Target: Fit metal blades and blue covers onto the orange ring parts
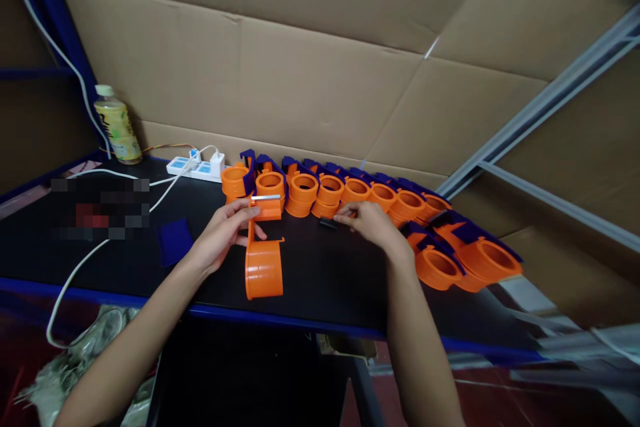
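Observation:
An orange plastic tape dispenser body [263, 260] lies on the black table [325, 280], with a toothed metal blade at its far end. My left hand [223, 233] grips the dispenser's upper part between thumb and fingers. My right hand [367, 223] rests fingers-down on a small dark piece [329, 222] on the table, pinching at it. Behind both hands runs a row of several assembled orange-and-purple dispensers [350, 190].
More orange-and-purple dispensers [465, 257] pile up at the right end. A purple part [175, 240] lies left of my left hand. A white power strip [197, 167] with cables and a drink bottle [117, 125] stand at the back left. Cardboard walls the back.

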Motion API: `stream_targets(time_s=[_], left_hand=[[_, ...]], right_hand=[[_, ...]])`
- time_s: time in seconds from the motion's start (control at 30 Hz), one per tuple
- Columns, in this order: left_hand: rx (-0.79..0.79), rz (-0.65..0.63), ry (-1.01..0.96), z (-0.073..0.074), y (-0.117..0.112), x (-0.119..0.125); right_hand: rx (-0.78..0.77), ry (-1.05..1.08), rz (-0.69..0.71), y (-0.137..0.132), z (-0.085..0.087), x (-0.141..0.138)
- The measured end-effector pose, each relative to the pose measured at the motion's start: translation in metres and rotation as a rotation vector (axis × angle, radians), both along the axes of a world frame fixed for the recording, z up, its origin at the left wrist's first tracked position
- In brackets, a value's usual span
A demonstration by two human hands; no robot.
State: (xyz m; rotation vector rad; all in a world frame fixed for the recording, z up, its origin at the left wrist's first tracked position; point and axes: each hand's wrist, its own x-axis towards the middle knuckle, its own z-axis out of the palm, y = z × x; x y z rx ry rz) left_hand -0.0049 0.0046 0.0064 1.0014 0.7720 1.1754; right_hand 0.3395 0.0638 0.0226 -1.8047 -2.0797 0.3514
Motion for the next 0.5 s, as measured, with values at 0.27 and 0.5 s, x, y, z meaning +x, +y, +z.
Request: stream_targets(time_s=[0.27,0.5], left_hand=[[0.034,-0.047,0.149,-0.003,-0.002,0.001],[0.053,0.031,0.246,-0.006,-0.002,0.007]], right_hand=[[-0.088,-0.014,-0.041,0.015,-0.022,0.003],[-0.125,0.149,0.246,-0.002,-0.009,-0.035]])
